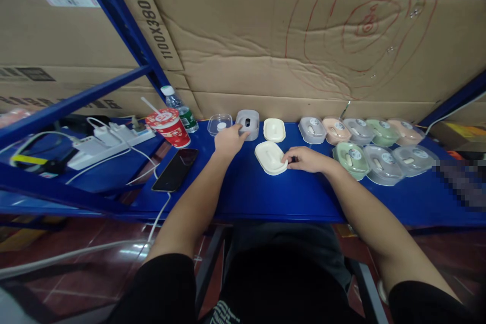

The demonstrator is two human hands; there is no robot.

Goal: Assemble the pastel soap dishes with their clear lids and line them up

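My left hand (230,140) has its thumb and fingers closed on the near left corner of a grey rounded-square plastic box (253,117), which has a dark oval opening in its face. My right hand (307,159) pinches the right edge of a shallow cream plastic tray (268,159), lying near the middle of the table. Just behind that tray stands a cream plastic box (274,130). Left of the grey box is a clear plastic cover (220,124) with a white round spot on it.
Several lidded boxes in grey, pink and green (351,159) stand in two rows at the right. A phone (175,169) with a cable, a red paper cup (169,128), a water bottle (181,111) and a power strip (110,147) are at the left. Cardboard (235,35) backs the blue table (243,197).
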